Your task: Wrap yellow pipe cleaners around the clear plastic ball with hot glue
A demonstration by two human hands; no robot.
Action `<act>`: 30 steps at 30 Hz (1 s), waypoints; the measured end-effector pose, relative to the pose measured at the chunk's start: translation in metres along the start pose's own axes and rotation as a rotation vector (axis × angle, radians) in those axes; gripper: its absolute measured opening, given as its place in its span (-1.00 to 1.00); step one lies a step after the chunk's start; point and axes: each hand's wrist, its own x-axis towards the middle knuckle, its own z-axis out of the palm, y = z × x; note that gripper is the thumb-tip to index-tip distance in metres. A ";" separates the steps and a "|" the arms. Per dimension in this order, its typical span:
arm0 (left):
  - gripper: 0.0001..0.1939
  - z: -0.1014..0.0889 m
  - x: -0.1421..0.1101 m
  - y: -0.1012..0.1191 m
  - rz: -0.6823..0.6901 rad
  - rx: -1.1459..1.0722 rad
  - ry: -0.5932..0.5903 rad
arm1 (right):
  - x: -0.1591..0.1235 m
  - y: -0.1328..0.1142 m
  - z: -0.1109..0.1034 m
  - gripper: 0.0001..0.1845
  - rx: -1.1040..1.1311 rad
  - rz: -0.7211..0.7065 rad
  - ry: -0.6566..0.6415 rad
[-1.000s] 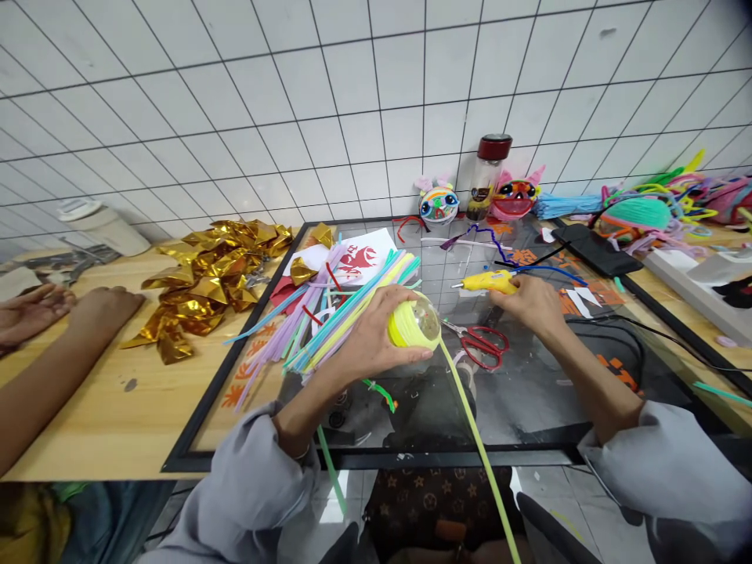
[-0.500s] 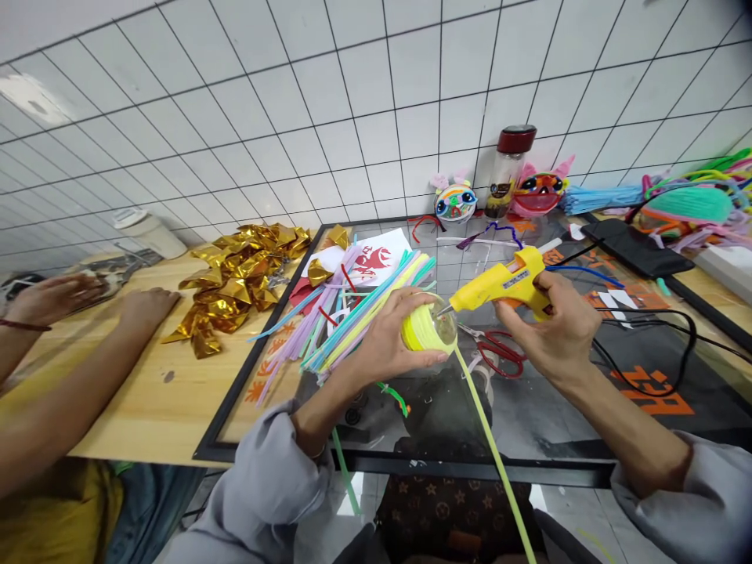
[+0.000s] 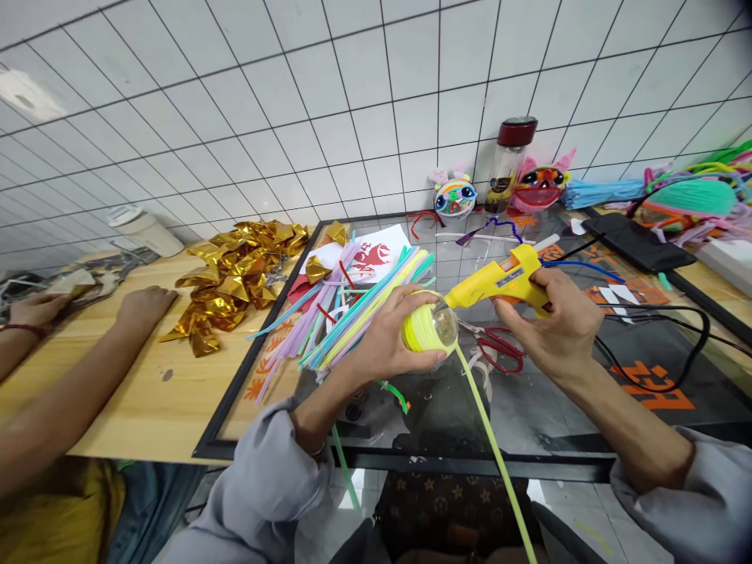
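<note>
My left hand (image 3: 385,338) is closed round a clear ball wrapped in yellow pipe cleaner (image 3: 428,329). A loose yellow-green strand (image 3: 490,446) trails from the ball down toward me. My right hand (image 3: 558,325) grips a yellow glue gun (image 3: 499,283). The gun's nozzle touches the bare top of the ball. Both hands hover over a glass-topped board with a black frame (image 3: 258,345). Red scissors (image 3: 499,348) lie on the glass just below the gun.
A fan of coloured pipe cleaners (image 3: 346,309) lies left of the ball. Crumpled gold foil (image 3: 235,278) rests on the wooden table (image 3: 135,399). Another person's arms (image 3: 88,352) lie at the left. A jar (image 3: 508,164), painted masks (image 3: 455,197) and a black cord (image 3: 675,321) sit behind and right.
My right hand lifted the glue gun off the glass and brought its nozzle to the ball. The left hand kept holding the ball. The view shifted slightly.
</note>
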 end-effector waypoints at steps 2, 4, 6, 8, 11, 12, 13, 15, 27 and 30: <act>-0.33 0.000 0.000 0.000 -0.001 -0.001 -0.001 | 0.000 0.000 0.000 -0.74 -0.010 -0.004 -0.002; -0.33 0.000 0.000 0.000 -0.002 -0.002 -0.001 | 0.000 0.000 0.000 -0.73 -0.013 -0.005 -0.006; -0.34 0.000 0.001 0.001 0.001 -0.002 0.003 | 0.001 0.000 -0.001 -0.73 -0.017 -0.013 -0.010; -0.34 0.000 0.002 0.001 0.005 0.001 0.006 | 0.001 0.000 -0.001 -0.71 -0.020 -0.029 -0.012; -0.35 0.000 0.003 0.002 0.008 0.002 0.006 | 0.001 0.001 -0.002 -0.70 -0.020 -0.034 -0.013; -0.36 0.000 0.003 0.002 0.008 0.002 0.006 | 0.000 0.001 -0.002 -0.70 -0.019 -0.026 -0.016; -0.36 -0.001 0.003 0.002 0.006 0.001 0.005 | 0.000 0.001 -0.002 -0.70 -0.019 -0.017 -0.020; -0.36 -0.001 0.003 0.003 0.002 0.004 0.002 | 0.000 0.002 -0.002 -0.71 -0.013 -0.012 -0.019; -0.33 0.001 0.001 0.001 0.003 0.017 0.008 | 0.002 -0.001 -0.005 -0.71 -0.033 -0.052 0.013; -0.33 0.001 0.001 0.001 0.016 0.011 0.015 | 0.002 -0.002 -0.006 -0.71 -0.048 -0.066 0.039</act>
